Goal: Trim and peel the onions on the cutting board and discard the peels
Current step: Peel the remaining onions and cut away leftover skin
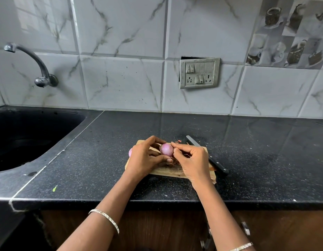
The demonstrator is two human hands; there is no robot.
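A small pink onion [166, 150] is held just above the wooden cutting board [168, 172]. My left hand [145, 157] grips it from the left, fingers over its top and thumb under it. My right hand [192, 160] pinches at the onion's right side with thumb and forefinger. Dark peel scraps [173, 162] lie under the onion on the board. Behind my left hand the edge of a second pink onion [130, 152] shows. A black-handled knife [208, 157] lies along the board's right side, blade pointing away.
The board sits on a black speckled counter [95, 160]. A dark sink [26, 138] is set into the left side, with a curved tap [37, 67] on the tiled wall. A switch panel [199, 73] is on the wall behind. The counter's front edge [157, 203] runs below the board.
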